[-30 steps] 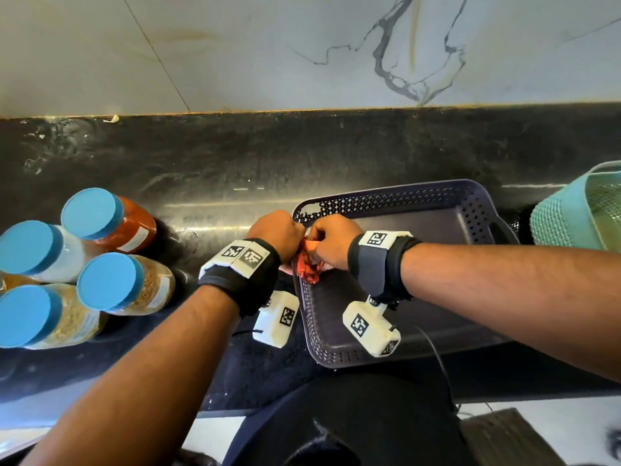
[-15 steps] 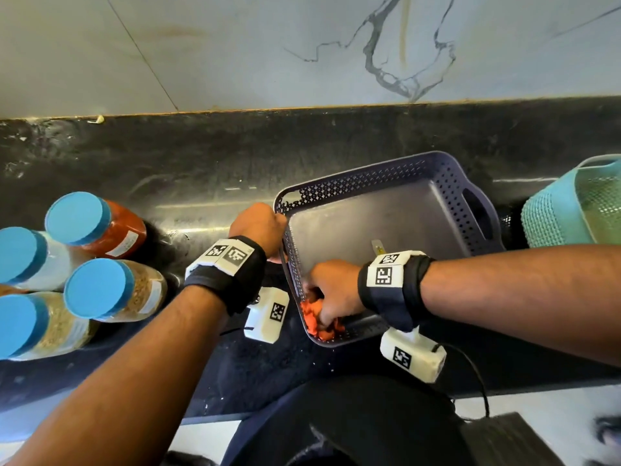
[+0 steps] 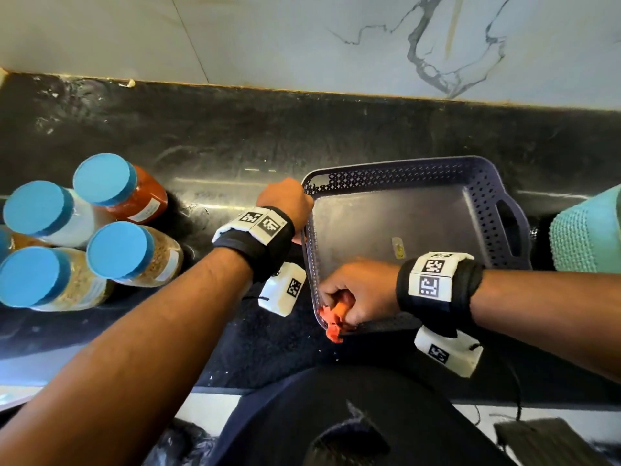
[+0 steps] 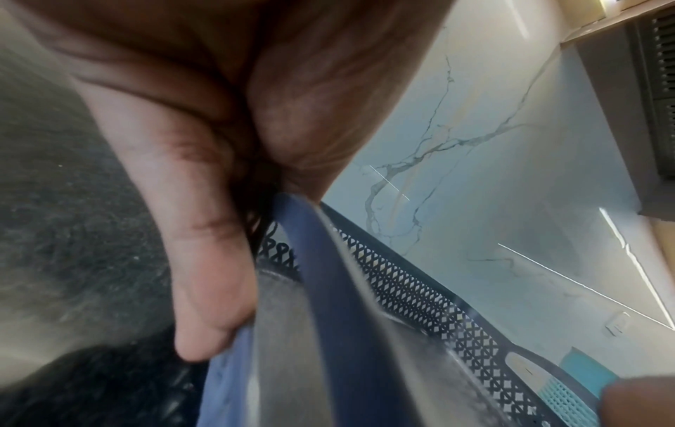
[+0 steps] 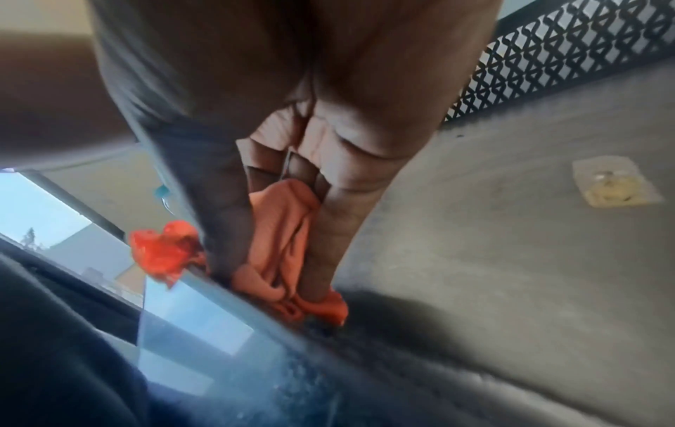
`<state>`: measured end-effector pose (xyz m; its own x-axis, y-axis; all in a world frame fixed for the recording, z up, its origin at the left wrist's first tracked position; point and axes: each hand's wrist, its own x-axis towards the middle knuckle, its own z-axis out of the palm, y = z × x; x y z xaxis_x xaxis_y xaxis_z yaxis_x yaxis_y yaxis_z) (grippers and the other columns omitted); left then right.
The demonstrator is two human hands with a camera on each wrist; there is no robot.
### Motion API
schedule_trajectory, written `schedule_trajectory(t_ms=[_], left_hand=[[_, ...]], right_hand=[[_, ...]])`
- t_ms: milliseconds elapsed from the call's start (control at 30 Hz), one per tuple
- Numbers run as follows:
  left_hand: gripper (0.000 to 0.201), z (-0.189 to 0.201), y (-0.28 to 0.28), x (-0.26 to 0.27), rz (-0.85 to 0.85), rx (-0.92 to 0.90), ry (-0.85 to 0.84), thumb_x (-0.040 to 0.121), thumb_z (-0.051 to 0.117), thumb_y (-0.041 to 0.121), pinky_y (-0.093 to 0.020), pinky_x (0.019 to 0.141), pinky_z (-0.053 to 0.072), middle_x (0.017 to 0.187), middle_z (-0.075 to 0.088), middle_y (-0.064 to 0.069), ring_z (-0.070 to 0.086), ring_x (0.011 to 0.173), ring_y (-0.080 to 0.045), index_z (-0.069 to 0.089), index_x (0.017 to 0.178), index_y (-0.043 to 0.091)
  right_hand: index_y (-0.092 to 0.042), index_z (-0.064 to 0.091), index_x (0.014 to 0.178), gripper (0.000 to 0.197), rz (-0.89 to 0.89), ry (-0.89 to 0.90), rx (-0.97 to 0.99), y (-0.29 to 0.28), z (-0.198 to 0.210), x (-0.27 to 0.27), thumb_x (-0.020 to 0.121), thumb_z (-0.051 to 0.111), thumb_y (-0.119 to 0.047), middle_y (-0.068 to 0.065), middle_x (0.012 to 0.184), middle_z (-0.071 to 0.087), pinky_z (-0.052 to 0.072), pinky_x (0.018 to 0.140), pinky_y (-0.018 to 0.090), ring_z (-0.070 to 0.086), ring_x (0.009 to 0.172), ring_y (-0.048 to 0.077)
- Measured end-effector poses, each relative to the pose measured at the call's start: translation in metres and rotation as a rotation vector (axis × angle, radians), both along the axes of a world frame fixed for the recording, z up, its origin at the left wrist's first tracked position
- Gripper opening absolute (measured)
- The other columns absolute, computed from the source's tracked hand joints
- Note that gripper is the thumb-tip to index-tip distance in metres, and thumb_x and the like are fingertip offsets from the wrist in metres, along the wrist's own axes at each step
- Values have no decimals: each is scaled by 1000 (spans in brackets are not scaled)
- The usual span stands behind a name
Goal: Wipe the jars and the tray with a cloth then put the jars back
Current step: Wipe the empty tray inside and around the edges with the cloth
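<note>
A dark blue perforated tray [image 3: 484,183] lies on the black counter, tilted up at its near side. My left hand [image 3: 285,200] grips the tray's left rim [image 4: 310,260] near the far corner. At the near left corner my right hand [image 3: 356,294] holds a bunched orange cloth [image 3: 332,319], and the fingers [image 5: 325,245] press the cloth [image 5: 281,231] against the rim and floor. Several jars with blue lids [image 3: 117,253] stand grouped on the counter to the left. A small yellowish sticker [image 3: 398,247] sits on the tray floor [image 5: 617,186].
A teal woven basket [image 3: 584,237] stands right of the tray. A marble wall [image 3: 302,38] backs the counter [image 3: 235,139]. The counter's front edge runs just below my hands, with my dark clothing [image 3: 353,415] against it.
My right hand has slid the cloth from the middle of the tray's left rim down to its near left corner. The tray has tilted and shifted. My left hand keeps its grip on the rim.
</note>
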<state>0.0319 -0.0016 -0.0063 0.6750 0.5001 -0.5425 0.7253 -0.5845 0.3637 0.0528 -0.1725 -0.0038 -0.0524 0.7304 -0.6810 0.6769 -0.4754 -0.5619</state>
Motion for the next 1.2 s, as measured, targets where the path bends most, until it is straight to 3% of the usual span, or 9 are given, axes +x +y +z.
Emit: schedule_trajectory(t_ms=[133,233,300,433,500,733,900,1067,1200], left_hand=[[40,0,1,-9,38,-127,-77,104,49,29,-34,72,51,82,67,-14,69,83,-36,58,82,-2],[49,4,-3,-34,63,-338,-65,101,53,52,-40,68,64,72,75,-13,75,61,-30,63,92,5],[46,8,-15,-53,0,-375,34,103,48,51,-39,66,65,71,75,-14,75,58,-30,62,96,8],[29,-5,-31,-66,-73,-109,14,103,43,25,-39,86,54,111,71,-24,69,101,-42,60,112,3],[24,-10,-37,-65,-55,-17,-26,103,42,18,-44,87,47,120,66,-27,62,111,-47,52,118,1],[27,-7,-43,-62,-63,47,6,97,48,4,-50,90,50,121,64,-30,63,112,-50,44,123,-3],[32,-4,-42,-59,-46,53,18,92,52,-3,-50,88,51,119,65,-29,63,110,-50,44,123,-4],[25,-6,-47,-55,-47,79,28,97,49,3,-51,88,52,118,65,-28,64,108,-49,45,122,-2],[24,-2,-48,-50,-62,87,34,98,45,5,-50,90,50,121,64,-30,62,112,-51,46,121,-2]], right_hand=[[-25,48,81,25,91,-108,-82,6,-12,12,85,69,-12,-7,76,52,38,60,29,48,68,14],[-27,50,81,19,-68,-185,24,15,-17,15,84,63,-14,-4,81,59,41,62,28,56,76,21],[-26,53,80,18,-192,-214,96,16,-19,14,80,68,-16,-5,82,63,41,60,25,58,76,20],[-19,66,87,19,-293,50,58,12,-20,3,75,81,-19,-2,89,71,55,74,33,65,79,15],[-24,62,80,18,-248,25,87,11,-23,0,76,78,-17,-7,80,67,53,70,31,61,73,11],[-21,70,102,25,76,-36,59,-14,-15,24,79,75,-12,-11,73,59,41,64,17,49,63,2],[-35,55,78,28,297,-121,-166,-51,-3,63,79,71,-11,-10,70,56,38,61,23,47,63,4],[-32,58,77,26,220,-126,-140,-36,-3,50,81,64,-8,-7,74,67,38,57,20,62,69,15],[-22,75,102,23,50,-72,64,10,-12,20,83,71,-10,-15,67,63,45,60,21,55,59,3]])
